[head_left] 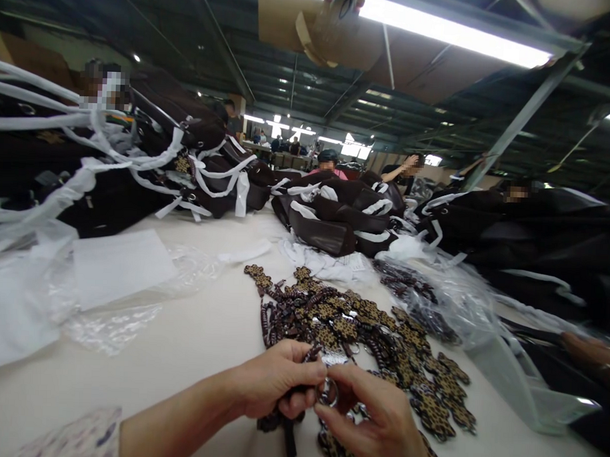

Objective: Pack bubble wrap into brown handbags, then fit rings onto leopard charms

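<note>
Over the front of the white table my left hand is closed on a dark beaded bag charm, part of which hangs below the fingers. My right hand pinches the metal key ring at the charm's end, its thumb and forefinger meeting my left thumb. Just beyond both hands lies a heap of bag charms. They have leopard-print flower shapes, brown beads and metal rings. Flower pieces spread to the right, close to my right hand. My fingers hide most of the held charm.
Dark bags with white-wrapped straps pile up at the left, the middle and the right. Clear plastic bags and a clear plastic tray lie right. White paper lies left. Another person's hand is at the right edge.
</note>
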A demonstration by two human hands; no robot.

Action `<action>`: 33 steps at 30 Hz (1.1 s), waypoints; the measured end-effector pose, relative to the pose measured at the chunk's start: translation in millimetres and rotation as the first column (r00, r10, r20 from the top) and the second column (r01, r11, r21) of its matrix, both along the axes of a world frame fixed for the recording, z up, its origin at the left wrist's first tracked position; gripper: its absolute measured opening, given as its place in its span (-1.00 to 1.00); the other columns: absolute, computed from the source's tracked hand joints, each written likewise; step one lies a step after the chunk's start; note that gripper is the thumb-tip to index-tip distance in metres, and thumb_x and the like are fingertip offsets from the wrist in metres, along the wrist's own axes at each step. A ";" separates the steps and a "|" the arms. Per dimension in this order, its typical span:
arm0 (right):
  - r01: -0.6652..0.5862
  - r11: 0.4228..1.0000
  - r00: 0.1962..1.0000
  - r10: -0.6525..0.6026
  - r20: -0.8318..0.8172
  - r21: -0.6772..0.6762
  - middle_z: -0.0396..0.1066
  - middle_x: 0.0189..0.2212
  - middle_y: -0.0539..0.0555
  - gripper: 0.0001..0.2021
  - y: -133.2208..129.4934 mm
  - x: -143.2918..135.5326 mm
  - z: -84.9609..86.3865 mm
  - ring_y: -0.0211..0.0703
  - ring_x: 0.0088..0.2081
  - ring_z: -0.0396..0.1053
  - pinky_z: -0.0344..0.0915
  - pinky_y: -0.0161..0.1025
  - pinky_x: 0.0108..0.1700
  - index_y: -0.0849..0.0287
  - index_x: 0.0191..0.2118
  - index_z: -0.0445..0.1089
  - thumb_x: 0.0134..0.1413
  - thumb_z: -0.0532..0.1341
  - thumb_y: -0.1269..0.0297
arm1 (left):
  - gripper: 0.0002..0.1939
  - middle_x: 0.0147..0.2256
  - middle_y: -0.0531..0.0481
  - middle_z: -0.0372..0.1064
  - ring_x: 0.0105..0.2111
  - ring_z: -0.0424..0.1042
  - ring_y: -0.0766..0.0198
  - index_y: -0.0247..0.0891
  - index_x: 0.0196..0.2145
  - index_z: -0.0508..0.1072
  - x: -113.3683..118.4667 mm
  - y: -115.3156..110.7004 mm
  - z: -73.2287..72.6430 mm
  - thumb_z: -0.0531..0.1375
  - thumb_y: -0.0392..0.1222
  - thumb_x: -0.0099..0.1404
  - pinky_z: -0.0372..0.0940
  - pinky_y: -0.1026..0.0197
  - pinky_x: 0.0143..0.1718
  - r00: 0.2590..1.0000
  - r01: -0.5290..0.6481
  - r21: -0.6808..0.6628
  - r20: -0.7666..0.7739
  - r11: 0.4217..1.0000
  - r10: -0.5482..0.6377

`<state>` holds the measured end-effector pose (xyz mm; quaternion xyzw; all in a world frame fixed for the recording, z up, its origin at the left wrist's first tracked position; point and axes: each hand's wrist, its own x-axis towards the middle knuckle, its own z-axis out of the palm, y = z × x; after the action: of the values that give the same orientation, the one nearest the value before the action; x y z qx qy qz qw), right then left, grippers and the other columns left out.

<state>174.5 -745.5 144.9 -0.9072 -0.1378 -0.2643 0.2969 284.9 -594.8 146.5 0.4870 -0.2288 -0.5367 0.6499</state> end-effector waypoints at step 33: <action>0.260 0.400 0.957 -0.231 -0.178 0.879 0.62 -0.39 0.08 -0.56 31.5 7.2 -46.1 -0.13 -0.41 0.55 0.43 -0.40 -0.53 0.09 -0.15 0.49 -0.17 0.49 0.04 | -0.67 -0.68 0.19 0.21 -0.75 0.00 0.54 -0.24 -0.46 0.28 -10.1 -9.9 -3.9 0.30 0.01 0.00 -0.19 0.43 -0.77 0.952 -0.303 -0.022 0.041 0.953 0.304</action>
<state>181.7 -714.0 98.8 -0.6263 0.1614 -0.3248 0.6901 274.8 -604.7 142.6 0.5229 -0.1696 -0.4181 0.7232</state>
